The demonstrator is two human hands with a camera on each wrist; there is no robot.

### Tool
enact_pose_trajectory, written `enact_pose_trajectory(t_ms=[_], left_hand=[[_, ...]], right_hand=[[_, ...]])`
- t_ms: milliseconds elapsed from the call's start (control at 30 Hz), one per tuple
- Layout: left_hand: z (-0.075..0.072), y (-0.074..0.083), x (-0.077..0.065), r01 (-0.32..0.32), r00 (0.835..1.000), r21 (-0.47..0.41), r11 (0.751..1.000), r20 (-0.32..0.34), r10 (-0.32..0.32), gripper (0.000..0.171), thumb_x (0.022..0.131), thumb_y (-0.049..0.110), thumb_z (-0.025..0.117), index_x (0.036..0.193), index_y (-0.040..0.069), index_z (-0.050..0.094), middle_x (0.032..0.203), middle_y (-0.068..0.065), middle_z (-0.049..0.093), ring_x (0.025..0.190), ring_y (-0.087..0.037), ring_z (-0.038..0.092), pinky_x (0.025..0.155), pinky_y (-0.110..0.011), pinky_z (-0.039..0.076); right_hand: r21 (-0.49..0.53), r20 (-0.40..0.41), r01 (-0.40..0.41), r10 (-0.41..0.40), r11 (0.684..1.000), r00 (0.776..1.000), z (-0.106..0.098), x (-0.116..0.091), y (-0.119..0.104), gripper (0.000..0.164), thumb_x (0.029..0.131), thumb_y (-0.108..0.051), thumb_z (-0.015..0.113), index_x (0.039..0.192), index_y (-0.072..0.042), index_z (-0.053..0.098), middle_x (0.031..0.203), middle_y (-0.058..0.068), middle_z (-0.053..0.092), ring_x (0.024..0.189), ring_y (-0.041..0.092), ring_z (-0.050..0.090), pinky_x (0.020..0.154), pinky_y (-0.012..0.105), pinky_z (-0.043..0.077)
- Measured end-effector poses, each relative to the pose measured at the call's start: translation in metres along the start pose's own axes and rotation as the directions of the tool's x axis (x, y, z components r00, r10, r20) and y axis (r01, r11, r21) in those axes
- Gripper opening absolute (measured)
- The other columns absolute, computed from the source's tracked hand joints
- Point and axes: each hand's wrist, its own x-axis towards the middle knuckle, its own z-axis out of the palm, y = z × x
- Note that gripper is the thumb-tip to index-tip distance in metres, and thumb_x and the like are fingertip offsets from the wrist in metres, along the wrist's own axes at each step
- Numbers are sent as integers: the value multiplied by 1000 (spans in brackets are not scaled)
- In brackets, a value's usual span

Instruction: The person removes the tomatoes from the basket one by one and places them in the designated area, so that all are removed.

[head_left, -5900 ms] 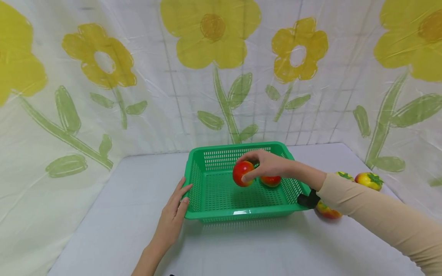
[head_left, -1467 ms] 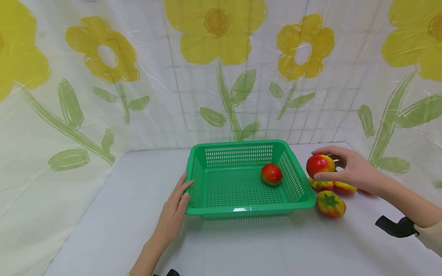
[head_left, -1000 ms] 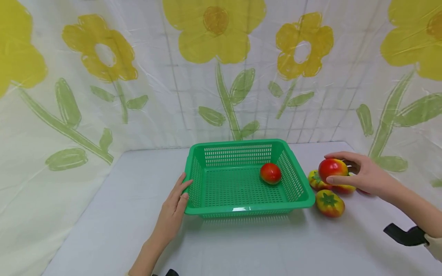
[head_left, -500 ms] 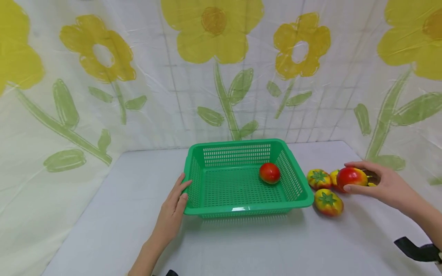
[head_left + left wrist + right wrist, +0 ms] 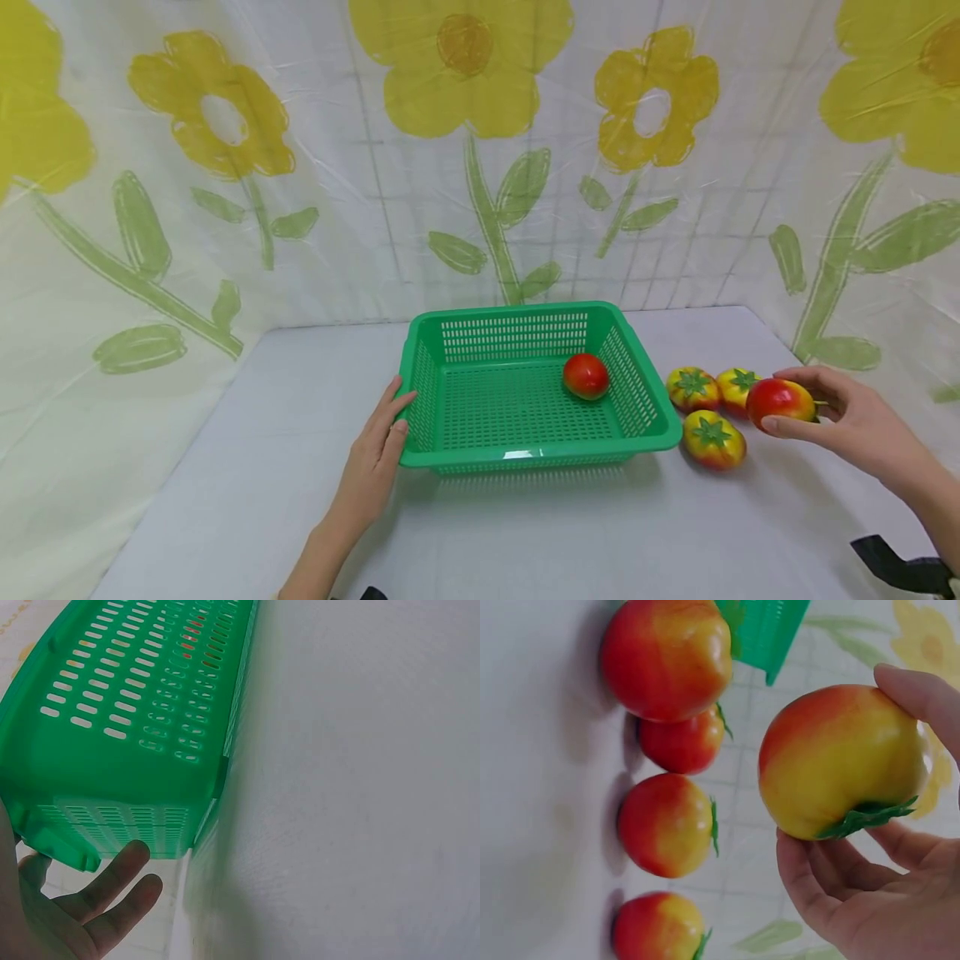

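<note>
My right hand (image 5: 855, 412) holds a red-and-yellow tomato (image 5: 780, 402) with a green leafy top between thumb and fingers, over the right part of the table. In the right wrist view the held tomato (image 5: 840, 761) shows apart from a row of several tomatoes (image 5: 667, 825). My left hand (image 5: 372, 462) rests against the left rim of a green plastic basket (image 5: 540, 457), fingers fairly straight. Two of its fingers (image 5: 124, 877) extend below the rim in the left wrist view. One red tomato (image 5: 586, 377) lies inside the basket, toward its right side.
Right of the basket, yellow-topped tomatoes sit close together, including a near tomato (image 5: 714, 440) and a farther tomato (image 5: 692, 387). The white table (image 5: 525, 542) meets a flower-printed curtain (image 5: 337, 208) behind the basket.
Earlier my right hand held a tomato inside the basket; it has since moved out to the right, past the other tomatoes, and lower. My left hand has stayed at the rim.
</note>
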Motion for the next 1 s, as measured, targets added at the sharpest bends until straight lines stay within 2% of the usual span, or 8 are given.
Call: enact_pose_trajectory(t_ms=[100, 200, 400, 567, 667, 733, 833, 1000], left_hand=[[0, 0, -1, 6, 1000, -2, 1000, 3, -6, 41, 109, 22, 37, 149, 16, 43, 161, 6, 20, 145, -15, 18, 109, -54, 28], [0, -1, -1, 10, 1000, -5, 1000, 7, -10, 42, 109, 22, 37, 150, 16, 42, 161, 6, 19, 145, -15, 18, 109, -55, 28], [-1, 0, -1, 9, 1000, -6, 1000, 6, -9, 41, 109, 23, 37, 149, 16, 43, 161, 6, 19, 145, -15, 18, 109, -55, 27], [0, 0, 0, 6, 1000, -8, 1000, 10, -6, 41, 109, 23, 37, 149, 16, 43, 161, 6, 19, 145, -15, 18, 109, -54, 28], [0, 0, 0, 4, 1000, -6, 1000, 11, -4, 41, 109, 23, 37, 149, 16, 43, 161, 5, 20, 145, -16, 19, 109, -54, 28], [1, 0, 0, 7, 1000, -4, 1000, 11, -6, 41, 109, 23, 37, 149, 17, 43, 161, 5, 20, 145, -16, 19, 108, -54, 29], [0, 0, -1, 8, 1000, 2, 1000, 10, -8, 41, 109, 23, 37, 149, 18, 43, 161, 5, 20, 145, -15, 19, 108, -54, 29], [0, -1, -1, 6, 1000, 10, 1000, 5, -6, 41, 109, 24, 36, 149, 17, 43, 161, 5, 20, 145, -15, 18, 109, -54, 28]], right_hand=[[1, -10, -4, 4, 1000, 1000, 1, 0, 4, 65, 86, -32, 78, 135, -1, 48, 128, 25, 51, 105, 27, 48, 66, 13, 46], [2, -14, -13, 13, 1000, 1000, 2, 0, 7, 66, 87, -34, 77, 136, -1, 48, 129, 24, 50, 104, 23, 46, 66, 13, 46], [8, -2, -28, 28, 1000, 1000, 4, 1, 15, 67, 88, -35, 76, 138, 0, 47, 133, 28, 47, 107, 38, 43, 65, 13, 44], [26, 46, -65, 64, 998, 997, 5, -1, 26, 73, 88, -34, 76, 142, 3, 44, 139, 33, 39, 109, 46, 44, 64, 17, 47], [30, 84, -106, 103, 994, 991, 5, -3, 32, 77, 89, -36, 74, 144, 5, 40, 141, 37, 34, 111, 50, 43, 68, 27, 51], [27, 104, -127, 124, 992, 987, 5, -3, 35, 79, 89, -38, 74, 145, 5, 38, 141, 38, 31, 112, 52, 42, 73, 40, 54], [18, 118, -137, 134, 990, 984, 6, -3, 39, 80, 89, -40, 74, 145, 5, 37, 139, 38, 32, 112, 53, 42, 78, 58, 51], [5, 98, -111, 110, 994, 989, 8, -1, 45, 76, 87, -38, 76, 135, 7, 40, 133, 35, 40, 113, 52, 42, 85, 66, 43]])
